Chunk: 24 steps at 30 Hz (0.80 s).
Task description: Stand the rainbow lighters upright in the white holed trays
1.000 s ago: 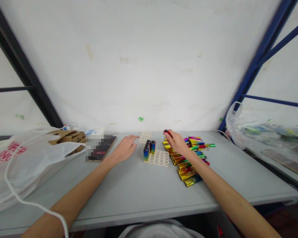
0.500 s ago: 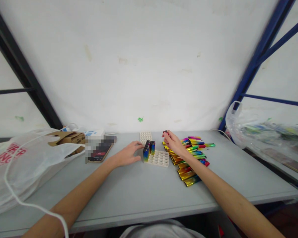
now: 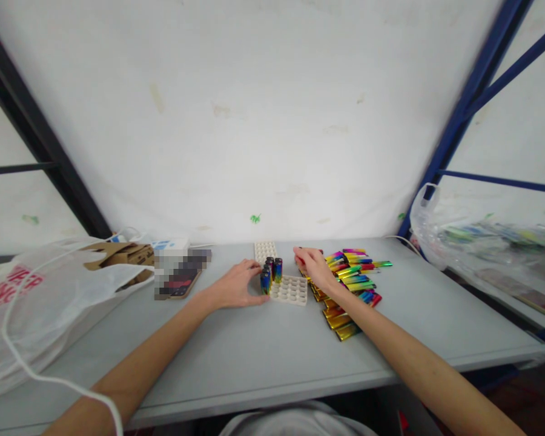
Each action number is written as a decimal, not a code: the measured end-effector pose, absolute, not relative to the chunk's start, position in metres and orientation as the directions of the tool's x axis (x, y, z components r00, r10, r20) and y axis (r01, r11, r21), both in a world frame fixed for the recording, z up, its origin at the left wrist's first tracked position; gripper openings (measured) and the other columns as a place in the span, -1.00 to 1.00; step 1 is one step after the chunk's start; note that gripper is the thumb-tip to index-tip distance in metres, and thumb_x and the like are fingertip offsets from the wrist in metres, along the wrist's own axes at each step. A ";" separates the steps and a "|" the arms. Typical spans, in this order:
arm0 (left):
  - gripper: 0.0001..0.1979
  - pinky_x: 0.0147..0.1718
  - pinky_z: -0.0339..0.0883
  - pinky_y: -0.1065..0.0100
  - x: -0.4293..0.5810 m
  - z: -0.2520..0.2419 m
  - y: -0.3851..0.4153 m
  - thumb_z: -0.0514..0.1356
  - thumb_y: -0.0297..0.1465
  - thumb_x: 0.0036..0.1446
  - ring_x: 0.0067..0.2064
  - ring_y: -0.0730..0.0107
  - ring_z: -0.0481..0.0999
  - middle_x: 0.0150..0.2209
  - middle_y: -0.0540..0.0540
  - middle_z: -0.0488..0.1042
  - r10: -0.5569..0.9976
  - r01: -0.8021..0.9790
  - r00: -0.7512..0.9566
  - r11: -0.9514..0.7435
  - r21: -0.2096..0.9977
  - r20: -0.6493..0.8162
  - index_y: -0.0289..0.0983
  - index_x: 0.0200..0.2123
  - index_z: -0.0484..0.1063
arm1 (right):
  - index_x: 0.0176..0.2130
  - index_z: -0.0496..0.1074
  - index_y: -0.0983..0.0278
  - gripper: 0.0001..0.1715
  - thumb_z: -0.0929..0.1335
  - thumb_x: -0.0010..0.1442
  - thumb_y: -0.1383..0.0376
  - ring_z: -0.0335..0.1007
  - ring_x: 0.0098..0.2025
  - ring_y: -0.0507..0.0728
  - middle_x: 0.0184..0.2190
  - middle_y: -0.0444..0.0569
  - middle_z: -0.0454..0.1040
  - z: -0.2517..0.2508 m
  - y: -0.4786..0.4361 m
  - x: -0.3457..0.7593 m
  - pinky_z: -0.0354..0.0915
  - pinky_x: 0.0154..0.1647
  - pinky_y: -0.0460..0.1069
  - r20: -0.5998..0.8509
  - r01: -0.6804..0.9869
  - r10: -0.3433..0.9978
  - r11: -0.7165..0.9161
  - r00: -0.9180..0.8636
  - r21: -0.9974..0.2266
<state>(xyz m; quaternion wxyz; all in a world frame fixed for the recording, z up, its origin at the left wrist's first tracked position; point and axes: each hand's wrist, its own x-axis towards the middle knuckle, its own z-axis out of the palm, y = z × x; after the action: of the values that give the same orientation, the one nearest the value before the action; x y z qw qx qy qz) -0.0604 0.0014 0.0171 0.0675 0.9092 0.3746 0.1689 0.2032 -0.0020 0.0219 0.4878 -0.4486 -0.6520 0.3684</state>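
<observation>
My left hand [image 3: 238,284] is open at the left end of a pale pocketed tray [image 3: 293,292], fingers and thumb spread around several shiny blue-and-gold lighters [image 3: 266,281] that stand upright in it. The thumb reaches the tray's front left corner; whether it presses there I cannot tell. My right hand [image 3: 313,266] is closed in a pinch at the left edge of a loose pile of metallic, many-coloured lighters [image 3: 345,315]. A dark red end of a lighter [image 3: 317,249] shows behind its knuckles; the fingers mostly hide it.
A second pale tray [image 3: 266,249] lies behind the first. To the left are a phone [image 3: 186,280], a cardboard box [image 3: 127,253] and a white plastic bag [image 3: 72,297] with a white cable [image 3: 40,375]. A clear plastic bag [image 3: 429,224] hangs at the blue post.
My right hand has lowered slightly and turned downward at the pile's edge. My left thumb has moved right to the tray's front corner. The upright lighters stay put.
</observation>
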 end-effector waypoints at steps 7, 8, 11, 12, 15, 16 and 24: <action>-0.45 0.22 0.43 0.09 -0.058 0.011 0.003 0.44 -0.01 0.06 0.14 -0.08 0.56 0.12 -0.23 0.56 0.692 0.621 0.659 -0.722 0.305 0.295 -0.20 0.02 0.57 | -0.59 0.15 0.16 -0.40 0.24 0.29 -0.14 -0.21 -0.61 0.00 -0.67 -0.24 -0.01 0.020 -0.002 0.199 -0.19 -0.56 -0.02 0.147 -0.004 0.979 0.148 -0.142 -0.989; -0.45 0.23 0.43 0.10 -0.058 0.010 0.004 0.44 -0.01 0.06 0.14 -0.07 0.56 0.11 -0.23 0.56 0.694 0.621 0.657 -0.720 0.311 0.295 -0.20 0.02 0.56 | -0.58 0.14 0.16 -0.44 0.24 0.29 -0.09 -0.22 -0.61 0.00 -0.67 -0.23 -0.01 0.021 -0.002 0.198 -0.20 -0.57 -0.03 0.132 -0.009 0.983 0.132 -0.127 -0.991; -0.41 0.25 0.41 0.10 -0.059 0.008 0.006 0.46 0.00 0.04 0.15 -0.07 0.55 0.11 -0.25 0.55 0.703 0.626 0.651 -0.710 0.322 0.285 -0.22 0.03 0.56 | -0.58 0.12 0.16 -0.55 0.20 0.26 0.03 -0.22 -0.62 0.00 -0.67 -0.23 -0.01 0.023 -0.003 0.196 -0.20 -0.59 -0.03 0.109 0.004 0.990 0.110 -0.090 -0.994; -0.40 0.25 0.41 0.09 -0.059 0.008 0.006 0.47 0.00 0.03 0.15 -0.08 0.54 0.11 -0.25 0.54 0.706 0.627 0.650 -0.708 0.324 0.283 -0.22 0.03 0.56 | -0.58 0.12 0.16 -0.56 0.19 0.25 0.05 -0.22 -0.62 0.00 -0.67 -0.23 -0.02 0.024 -0.003 0.196 -0.20 -0.59 -0.04 0.109 0.014 0.990 0.111 -0.088 -0.994; -0.40 0.26 0.40 0.08 -0.060 0.007 0.006 0.47 0.00 0.04 0.16 -0.08 0.54 0.13 -0.26 0.53 0.705 0.622 0.651 -0.708 0.334 0.281 -0.24 0.04 0.56 | -0.58 0.12 0.16 -0.56 0.19 0.25 0.05 -0.21 -0.61 0.00 -0.67 -0.22 -0.01 0.025 -0.003 0.196 -0.20 -0.59 -0.04 0.123 0.030 0.989 0.126 -0.087 -0.992; -0.40 0.26 0.41 0.08 -0.060 0.007 0.006 0.47 0.00 0.05 0.16 -0.09 0.54 0.13 -0.26 0.53 0.704 0.619 0.652 -0.709 0.339 0.282 -0.25 0.04 0.56 | -0.58 0.12 0.16 -0.55 0.20 0.25 0.03 -0.21 -0.61 0.00 -0.66 -0.23 -0.02 0.025 -0.003 0.196 -0.20 -0.58 -0.04 0.125 0.022 0.988 0.128 -0.085 -0.992; -0.41 0.22 0.44 0.07 -0.060 0.007 0.008 0.49 0.01 0.01 0.13 -0.09 0.56 0.09 -0.23 0.56 0.705 0.609 0.645 -0.707 0.360 0.294 -0.23 0.00 0.60 | -0.55 0.10 0.15 -0.45 0.24 0.23 -0.15 -0.27 -0.60 -0.01 -0.64 -0.26 -0.08 0.022 -0.001 0.197 -0.27 -0.56 -0.02 0.087 -0.017 0.988 0.085 -0.128 -0.996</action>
<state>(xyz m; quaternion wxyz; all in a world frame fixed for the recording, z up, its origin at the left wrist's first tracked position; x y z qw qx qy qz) -0.0599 0.0077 0.0072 0.1147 0.8996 0.3653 0.2099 0.1970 -0.0009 0.0218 0.4908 -0.4418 -0.5493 0.5120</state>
